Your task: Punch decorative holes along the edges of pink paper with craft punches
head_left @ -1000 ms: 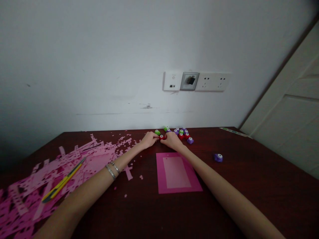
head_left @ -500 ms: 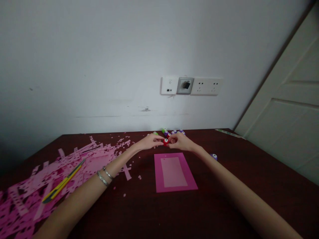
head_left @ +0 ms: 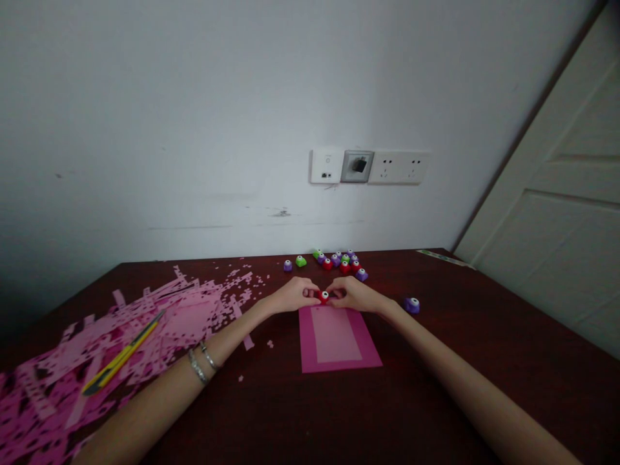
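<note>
A small red craft punch [head_left: 324, 297] with a white, dark-centred button sits at the far edge of a magenta card [head_left: 308, 352]. A paler pink sheet [head_left: 336, 336] lies on top of that card. My left hand [head_left: 294, 295] pinches the punch from the left, with two bracelets on its wrist. From the right, my right hand [head_left: 356, 294] closes its fingers on the same punch. Whether the card's edge is inside the punch is hidden by the fingers.
Several purple, green and red punches [head_left: 344, 266] stand near the wall, and one purple punch [head_left: 411, 305] stands farther right. Pink paper scraps [head_left: 184, 316] cover the left side, with a yellow utility knife [head_left: 123, 354] on them. A patterned strip [head_left: 445, 259] lies far right.
Both hands have brought the red punch nearer to me, from beyond the card to its far edge. The row of punches behind now shows more fully.
</note>
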### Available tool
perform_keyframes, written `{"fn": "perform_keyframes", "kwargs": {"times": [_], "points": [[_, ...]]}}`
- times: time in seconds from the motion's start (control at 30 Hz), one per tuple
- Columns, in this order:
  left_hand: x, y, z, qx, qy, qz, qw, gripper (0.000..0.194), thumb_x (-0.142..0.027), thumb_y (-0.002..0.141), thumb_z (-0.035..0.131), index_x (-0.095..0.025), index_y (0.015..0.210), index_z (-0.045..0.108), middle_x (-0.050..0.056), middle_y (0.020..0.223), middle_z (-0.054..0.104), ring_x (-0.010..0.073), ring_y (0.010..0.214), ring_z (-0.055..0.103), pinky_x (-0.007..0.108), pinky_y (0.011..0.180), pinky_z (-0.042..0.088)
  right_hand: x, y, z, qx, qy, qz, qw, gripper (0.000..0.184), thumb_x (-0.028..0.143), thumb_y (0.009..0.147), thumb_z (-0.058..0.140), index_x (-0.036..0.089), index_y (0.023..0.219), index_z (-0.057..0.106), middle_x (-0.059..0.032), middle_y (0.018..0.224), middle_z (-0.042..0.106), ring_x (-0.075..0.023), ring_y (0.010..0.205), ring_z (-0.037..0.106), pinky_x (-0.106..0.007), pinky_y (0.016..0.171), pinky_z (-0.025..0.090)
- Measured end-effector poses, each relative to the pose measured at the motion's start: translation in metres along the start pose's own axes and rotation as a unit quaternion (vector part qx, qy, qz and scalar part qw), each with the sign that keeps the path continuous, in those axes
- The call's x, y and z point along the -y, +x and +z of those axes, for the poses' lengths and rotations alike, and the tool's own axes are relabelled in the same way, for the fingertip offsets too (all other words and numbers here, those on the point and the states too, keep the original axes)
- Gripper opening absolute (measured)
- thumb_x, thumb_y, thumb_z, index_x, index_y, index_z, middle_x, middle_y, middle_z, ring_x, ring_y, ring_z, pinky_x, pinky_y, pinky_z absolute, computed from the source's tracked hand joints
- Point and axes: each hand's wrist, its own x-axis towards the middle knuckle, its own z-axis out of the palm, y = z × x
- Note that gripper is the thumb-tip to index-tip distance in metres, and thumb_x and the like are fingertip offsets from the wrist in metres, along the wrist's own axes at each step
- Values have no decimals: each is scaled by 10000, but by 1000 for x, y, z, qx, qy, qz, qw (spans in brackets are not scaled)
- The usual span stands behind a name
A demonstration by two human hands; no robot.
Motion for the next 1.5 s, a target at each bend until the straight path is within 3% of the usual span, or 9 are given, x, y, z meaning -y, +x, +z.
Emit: {"fn": "perform_keyframes", "kwargs": {"times": [0.57, 0.9, 1.0, 1.1, 1.2, 1.33, 1.5], "points": [[5, -2, 4, 7, 63, -25, 998, 261, -378, 770, 571, -183, 906, 677, 1, 707, 538, 98, 617, 470, 216, 573, 348, -5, -1, 4, -6, -29, -17, 999, 238, 215, 739, 569, 153, 939, 683, 6, 678, 564, -104, 586, 457, -214, 540, 313], [3, -5, 0, 16, 51, -17, 998, 304, -408, 767, 570, -192, 958, 666, 1, 721, 538, 103, 619, 472, 224, 573, 348, -4, -1, 3, 35, 19, 30, 999, 286, 254, 749, 578, 160, 1007, 659, 10, 659, 569, -97, 557, 453, -210, 512, 315], [2, -6, -5, -11, 53, -45, 998, 337, -400, 746, 587, -179, 993, 646, 8, 736, 569, 112, 623, 482, 228, 573, 356, -4, -3, -5, 36, 46, 50, 997, 326, 314, 741, 599, 137, 1012, 637, 0, 680, 576, -99, 567, 471, -204, 497, 332], [1, -6, -9, -42, 70, -80, 993, 228, -346, 748, 569, -172, 855, 671, 24, 757, 601, 117, 635, 506, 230, 569, 356, -3, -5, -14, 43, 41, 62, 996, 259, 337, 731, 604, 122, 864, 660, -23, 689, 600, -109, 583, 503, -206, 496, 353], [-3, -7, -9, -20, 78, -106, 991, 187, -332, 723, 579, -170, 720, 673, 28, 723, 628, 120, 617, 524, 231, 562, 354, -3, -6, -19, 73, 18, 71, 995, 195, 308, 718, 604, 132, 774, 665, -34, 694, 632, -123, 601, 541, -216, 513, 374], [-13, -7, -2, 21, 67, -153, 986, 206, -381, 656, 643, -178, 673, 674, 24, 666, 643, 121, 572, 527, 230, 516, 329, -4, -5, -13, 85, -20, 63, 994, 163, 287, 685, 623, 146, 756, 660, -33, 721, 647, -137, 637, 558, -225, 535, 382], [-20, -8, 5, 24, 92, -185, 978, 200, -363, 580, 705, -196, 684, 667, 21, 696, 651, 141, 605, 544, 237, 502, 312, -4, -4, -6, 84, -38, 65, 994, 138, 251, 671, 626, 144, 758, 636, -34, 722, 637, -131, 617, 553, -218, 504, 368]]}}
